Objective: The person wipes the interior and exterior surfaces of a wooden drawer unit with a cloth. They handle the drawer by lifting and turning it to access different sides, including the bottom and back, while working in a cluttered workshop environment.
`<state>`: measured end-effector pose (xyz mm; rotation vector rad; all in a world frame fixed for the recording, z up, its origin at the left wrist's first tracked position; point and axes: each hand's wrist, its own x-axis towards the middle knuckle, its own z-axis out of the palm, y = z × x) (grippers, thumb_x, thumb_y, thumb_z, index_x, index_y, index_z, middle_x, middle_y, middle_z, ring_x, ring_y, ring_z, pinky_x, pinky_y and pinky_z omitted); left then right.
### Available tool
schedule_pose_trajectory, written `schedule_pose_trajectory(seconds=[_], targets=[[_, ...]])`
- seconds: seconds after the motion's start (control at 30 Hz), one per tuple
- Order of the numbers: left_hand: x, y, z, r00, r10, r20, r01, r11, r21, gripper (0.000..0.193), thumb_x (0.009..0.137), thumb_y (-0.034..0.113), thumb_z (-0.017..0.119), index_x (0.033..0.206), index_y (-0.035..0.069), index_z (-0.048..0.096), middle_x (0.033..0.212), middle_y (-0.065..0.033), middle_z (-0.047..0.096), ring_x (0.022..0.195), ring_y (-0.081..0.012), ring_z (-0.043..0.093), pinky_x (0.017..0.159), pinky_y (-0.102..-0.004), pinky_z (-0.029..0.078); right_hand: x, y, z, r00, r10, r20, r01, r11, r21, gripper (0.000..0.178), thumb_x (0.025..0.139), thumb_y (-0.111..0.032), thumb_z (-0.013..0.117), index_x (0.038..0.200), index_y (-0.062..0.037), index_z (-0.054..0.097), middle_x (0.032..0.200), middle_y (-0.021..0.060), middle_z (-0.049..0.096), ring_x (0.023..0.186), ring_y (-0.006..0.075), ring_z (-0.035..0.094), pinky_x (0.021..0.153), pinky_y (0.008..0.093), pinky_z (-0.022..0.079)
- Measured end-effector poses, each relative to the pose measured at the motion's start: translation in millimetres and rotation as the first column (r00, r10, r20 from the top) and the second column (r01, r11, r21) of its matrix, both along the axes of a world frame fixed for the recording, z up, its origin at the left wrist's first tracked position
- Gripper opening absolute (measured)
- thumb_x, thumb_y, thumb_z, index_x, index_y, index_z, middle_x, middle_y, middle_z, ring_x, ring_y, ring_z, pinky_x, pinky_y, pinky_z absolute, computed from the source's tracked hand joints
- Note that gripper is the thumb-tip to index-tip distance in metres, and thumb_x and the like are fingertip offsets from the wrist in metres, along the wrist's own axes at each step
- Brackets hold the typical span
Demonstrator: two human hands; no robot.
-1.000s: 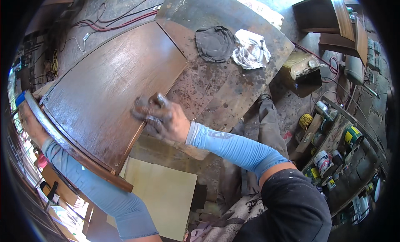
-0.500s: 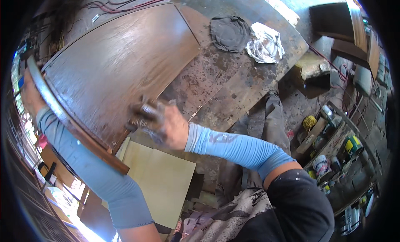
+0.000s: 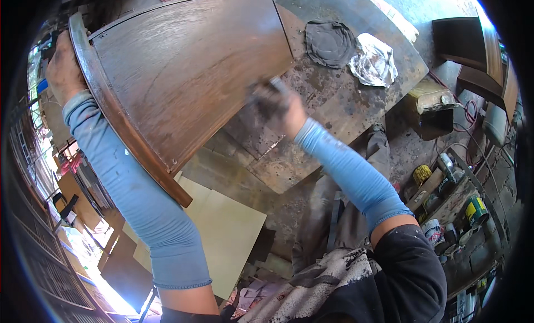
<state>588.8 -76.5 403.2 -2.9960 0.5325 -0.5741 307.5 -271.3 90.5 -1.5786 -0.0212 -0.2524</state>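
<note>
A dark brown wooden panel [image 3: 194, 61], glossy in patches, lies on a stained worktable. Along its left end runs a curved wooden front piece [image 3: 130, 136], so it looks like a drawer. My left hand [image 3: 65, 70] is closed around the outer side of this curved piece, its fingertips partly hidden behind it. My right hand [image 3: 292, 116], smeared by motion, grips a dark, stained rag [image 3: 266, 100] at the panel's near edge, toward its right end. Whether the rag touches the wood is too blurred to tell.
On the spotted worktable [image 3: 361, 106] sit a dark grey folded cloth [image 3: 329, 43] and a stained white cloth [image 3: 374, 60]. A metal can [image 3: 428, 109] stands beyond its right corner. A tray of small tins [image 3: 467, 211] is at right, a pale board [image 3: 222, 228] below the panel.
My right hand has swept right and away from me along the panel's near edge with the rag. My left hand keeps its hold on the curved piece; the whole view has shifted slightly.
</note>
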Motion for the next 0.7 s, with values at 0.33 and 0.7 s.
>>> schedule_pose_trajectory(seconds=[0.33, 0.7], targets=[[-70, -80, -14, 0.973, 0.202, 0.113, -0.14, 0.902, -0.408, 0.051, 0.087, 0.05, 0.047, 0.1, 0.007, 0.073, 0.089, -0.0185, 0.07, 0.082, -0.0332, 0.066, 0.076, -0.0422, 0.049, 84, 8, 159, 0.832, -0.411, 0.373, 0.435, 0.9, 0.022, 0.03, 0.08, -0.001, 0.066, 0.111, -0.0002, 0.065, 0.091, 0.0171, 0.065, 0.088, 0.0313, 0.065, 0.075, 0.0369, 0.052], [-123, -200, -4, 0.972, 0.126, 0.198, -0.063, 0.953, -0.296, 0.028, 0.084, 0.032, 0.057, 0.08, 0.008, 0.071, 0.084, -0.0123, 0.07, 0.078, -0.033, 0.065, 0.07, -0.0407, 0.049, -61, -75, 193, 0.893, 0.131, -0.432, 0.189, 0.761, 0.621, 0.02, 0.097, -0.015, 0.055, 0.101, 0.0009, 0.067, 0.076, 0.0002, 0.062, 0.069, 0.0096, 0.056, 0.06, 0.0265, 0.046]])
